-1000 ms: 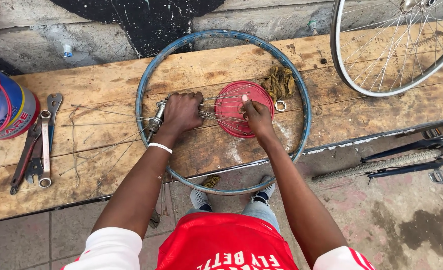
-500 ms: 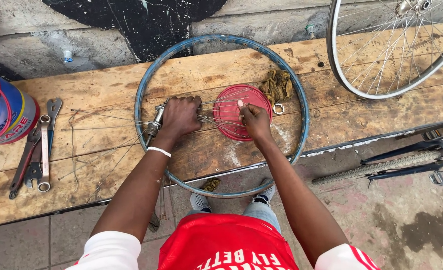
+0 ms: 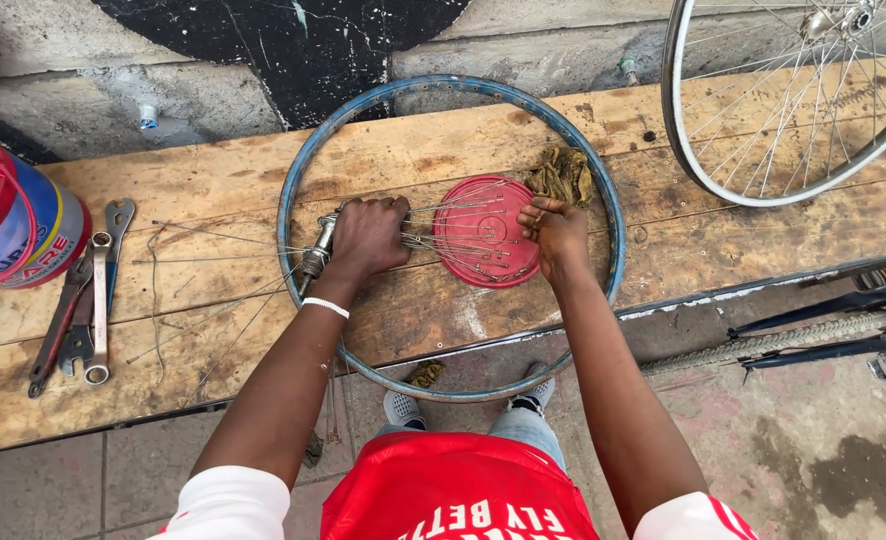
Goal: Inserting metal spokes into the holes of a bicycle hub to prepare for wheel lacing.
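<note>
Hands meet inside a blue rim lying flat on a wooden bench; left hand is closed round a metal hub, spokes fanning from it; right hand pinches spoke ends, fingers curled, over a red disc at the rim's middle; rag just beyond; wrenches and can far left; spoked wheel upper right.

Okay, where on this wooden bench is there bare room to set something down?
Bare plank lies between the blue rim and the spoked wheel, toward the near edge. Inside the rim it is crowded: both hands, red lid, loose spokes. Spanners crowd the other end.
</note>
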